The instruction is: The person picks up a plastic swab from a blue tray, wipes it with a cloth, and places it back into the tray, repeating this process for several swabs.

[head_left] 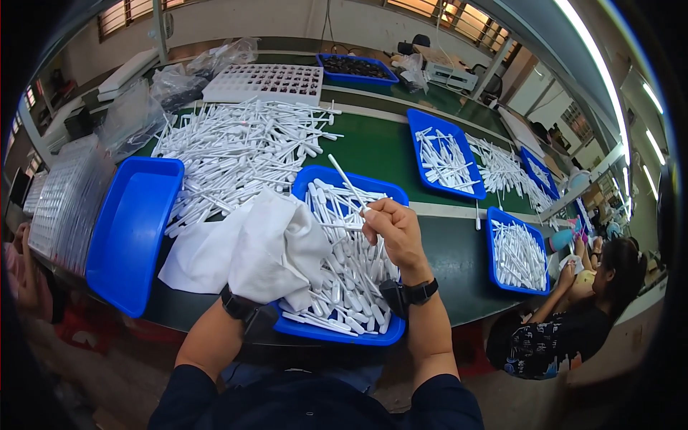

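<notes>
My right hand [396, 228] is closed, thumb and fingers pinching a white plastic stick [345, 178] that points up and to the left. A large white cloth [269, 240] covers my left hand, whose fingers are hidden; the bunched cloth is held up beside my right hand. Another thin white piece runs between the cloth and my right fingers. Below both hands sits a blue tray [403, 195] heaped with white plastic sticks [351, 276], each with a thin stem and a wider end. Part of the cloth hangs over the tray's left side.
A big pile of white sticks [236, 154] lies beyond the cloth. At left stand a blue tray [129, 236] and stacked clear plastic trays [68, 201]. More filled blue trays [476, 188] are at right, near a seated person [566, 315]. A white foam rack [265, 82] stands behind.
</notes>
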{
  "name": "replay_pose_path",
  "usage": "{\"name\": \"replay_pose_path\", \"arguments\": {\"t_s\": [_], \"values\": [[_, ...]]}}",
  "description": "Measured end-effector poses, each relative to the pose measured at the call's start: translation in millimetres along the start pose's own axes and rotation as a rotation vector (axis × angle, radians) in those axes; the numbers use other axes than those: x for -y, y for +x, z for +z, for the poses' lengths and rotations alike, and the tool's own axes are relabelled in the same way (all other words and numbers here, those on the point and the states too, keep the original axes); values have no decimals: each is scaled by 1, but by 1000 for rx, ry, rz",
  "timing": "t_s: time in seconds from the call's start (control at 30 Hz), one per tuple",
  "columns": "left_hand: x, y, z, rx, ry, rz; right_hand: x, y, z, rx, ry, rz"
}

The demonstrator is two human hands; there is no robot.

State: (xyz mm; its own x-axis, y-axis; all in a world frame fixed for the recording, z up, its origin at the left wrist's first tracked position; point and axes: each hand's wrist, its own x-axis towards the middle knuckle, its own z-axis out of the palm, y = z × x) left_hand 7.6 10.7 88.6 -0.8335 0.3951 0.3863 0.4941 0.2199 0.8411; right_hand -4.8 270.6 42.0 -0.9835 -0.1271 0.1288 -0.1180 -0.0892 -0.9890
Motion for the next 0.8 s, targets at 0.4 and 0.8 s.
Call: {"name": "replay_pose_path", "arguments": {"t_s": [0.4, 0.8], "values": [[60, -16, 9, -168, 169, 229, 10, -7, 52, 285, -284, 164], [31, -9, -2, -173, 282, 205, 12, -17, 96, 163, -663, 64]]}}
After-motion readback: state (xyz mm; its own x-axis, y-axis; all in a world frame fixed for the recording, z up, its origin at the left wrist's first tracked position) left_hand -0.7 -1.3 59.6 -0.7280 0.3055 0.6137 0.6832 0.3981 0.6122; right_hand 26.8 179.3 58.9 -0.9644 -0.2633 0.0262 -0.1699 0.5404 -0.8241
